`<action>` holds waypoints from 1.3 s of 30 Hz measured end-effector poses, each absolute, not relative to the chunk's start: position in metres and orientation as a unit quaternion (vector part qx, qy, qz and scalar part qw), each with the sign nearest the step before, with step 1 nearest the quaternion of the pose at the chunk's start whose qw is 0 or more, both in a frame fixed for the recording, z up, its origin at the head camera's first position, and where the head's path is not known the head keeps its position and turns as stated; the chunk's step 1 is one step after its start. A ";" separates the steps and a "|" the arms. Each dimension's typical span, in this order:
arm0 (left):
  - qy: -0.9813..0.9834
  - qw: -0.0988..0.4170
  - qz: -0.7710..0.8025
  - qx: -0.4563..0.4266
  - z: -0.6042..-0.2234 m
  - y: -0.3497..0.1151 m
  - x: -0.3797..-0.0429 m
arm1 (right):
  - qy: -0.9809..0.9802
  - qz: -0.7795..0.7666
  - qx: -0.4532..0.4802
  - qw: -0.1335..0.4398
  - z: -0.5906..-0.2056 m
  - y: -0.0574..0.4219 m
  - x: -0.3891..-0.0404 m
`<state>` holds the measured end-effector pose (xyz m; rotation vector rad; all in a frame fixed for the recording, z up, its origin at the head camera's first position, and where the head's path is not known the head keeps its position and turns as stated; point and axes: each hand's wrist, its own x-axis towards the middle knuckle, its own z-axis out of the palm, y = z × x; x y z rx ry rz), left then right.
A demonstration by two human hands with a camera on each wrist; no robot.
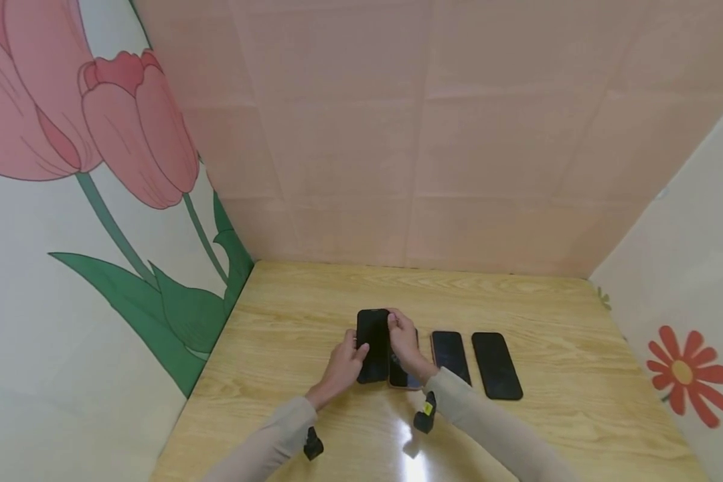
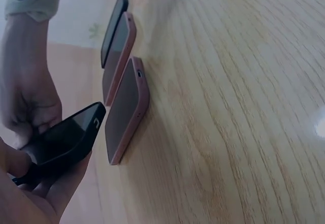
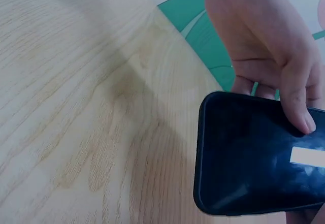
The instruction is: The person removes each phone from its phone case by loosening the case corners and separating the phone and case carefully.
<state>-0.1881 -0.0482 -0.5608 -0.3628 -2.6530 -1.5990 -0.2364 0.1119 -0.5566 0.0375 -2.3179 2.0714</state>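
A black smartphone point(image 1: 373, 348) is held up over the table, its dark screen facing me. My left hand point(image 1: 342, 365) grips its left side, the thumb lying across the screen and the fingers behind. At the upper right edge, my right hand point(image 1: 404, 338) pinches the same phone with curled fingers. Below it, partly hidden by the right hand and wrist, a pink-edged phone point(image 1: 402, 380) lies on the table. In the right wrist view the held phone point(image 3: 254, 158) shows a bright reflection on its screen, and the left hand point(image 3: 274, 46) is on its far side.
To the right lie another pink-edged phone point(image 1: 450, 355) and a black phone point(image 1: 497, 367), side by side on the wooden table point(image 1: 578, 402). A pink back panel point(image 1: 410, 134) and flower-printed side panels point(image 1: 126, 348) border the table.
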 end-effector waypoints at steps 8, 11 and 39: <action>-0.860 0.038 -0.494 -0.120 -0.563 -0.045 -0.185 | -0.757 0.651 -0.021 0.048 -0.553 0.108 -0.235; -0.857 0.038 -0.501 -0.113 -0.562 -0.044 -0.185 | -0.763 0.644 -0.019 0.049 -0.549 0.107 -0.236; -0.847 0.054 -0.518 -0.102 -0.565 -0.043 -0.185 | -0.766 0.639 -0.052 0.039 -0.542 0.107 -0.236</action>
